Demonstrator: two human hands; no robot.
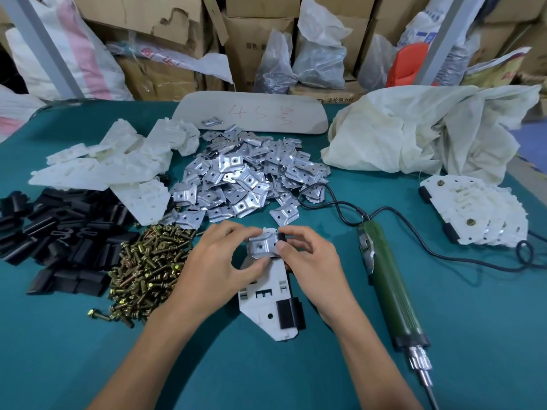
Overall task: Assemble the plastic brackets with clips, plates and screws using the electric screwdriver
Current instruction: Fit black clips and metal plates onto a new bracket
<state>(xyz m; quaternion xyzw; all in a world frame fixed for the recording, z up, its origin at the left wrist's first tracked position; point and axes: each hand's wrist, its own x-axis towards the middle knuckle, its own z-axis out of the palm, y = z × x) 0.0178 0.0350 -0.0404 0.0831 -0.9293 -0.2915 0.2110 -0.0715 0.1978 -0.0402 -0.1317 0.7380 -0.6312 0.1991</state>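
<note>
A white plastic bracket (268, 303) lies flat on the green table in front of me, with a black clip (288, 316) fitted on its near right edge. Both hands meet at its far end, pinching a silver metal plate (262, 246) against it. My left hand (220, 261) holds the plate's left and lower side. My right hand (307, 254) holds its right side, thumb on top, beside a second black clip (282, 236). The green electric screwdriver (387, 287) lies untouched to the right, bit pointing toward me.
Heaps of loose parts sit at the left and centre: white brackets (112, 167), black clips (59, 232), brass screws (145, 261), silver plates (245, 173). Finished brackets (473, 211) are stacked far right. A cloth sack (429, 134) and the screwdriver cable (340, 205) lie behind.
</note>
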